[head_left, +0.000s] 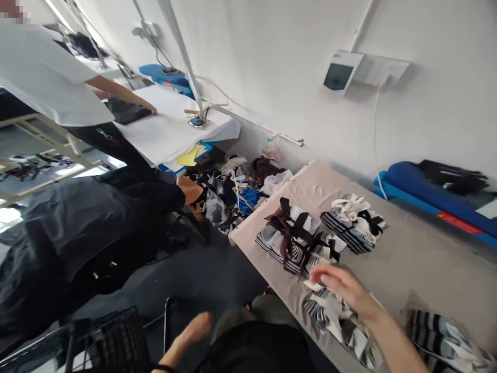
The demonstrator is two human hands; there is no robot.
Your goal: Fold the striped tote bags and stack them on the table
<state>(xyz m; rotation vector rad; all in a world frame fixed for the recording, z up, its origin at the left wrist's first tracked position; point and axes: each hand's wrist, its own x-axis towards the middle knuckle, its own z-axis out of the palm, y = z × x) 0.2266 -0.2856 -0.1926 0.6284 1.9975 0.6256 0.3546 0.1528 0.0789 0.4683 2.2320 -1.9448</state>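
Note:
My right hand (341, 290) hovers low over a loose pile of black-and-white striped fabric (328, 316) with white pieces on it, its fingertips by a white strip. Farther along the beige cloth-covered table (419, 269) lie a striped bundle tied with brown ribbon (289, 238) and one tied with white and black ribbon (353, 224). Another striped bundle (442, 336) sits at the lower right corner of the view. My left hand (194, 329) is blurred, low by my body, away from the table, with nothing visible in it.
A co-worker in a white shirt (46, 72) rests a hand on a white ironing table (166, 129) at upper left. Fabric scraps and plastic bags (229, 191) lie heaped on the floor. A dark cloth mound (77, 233) and a wire basket (116, 342) sit left.

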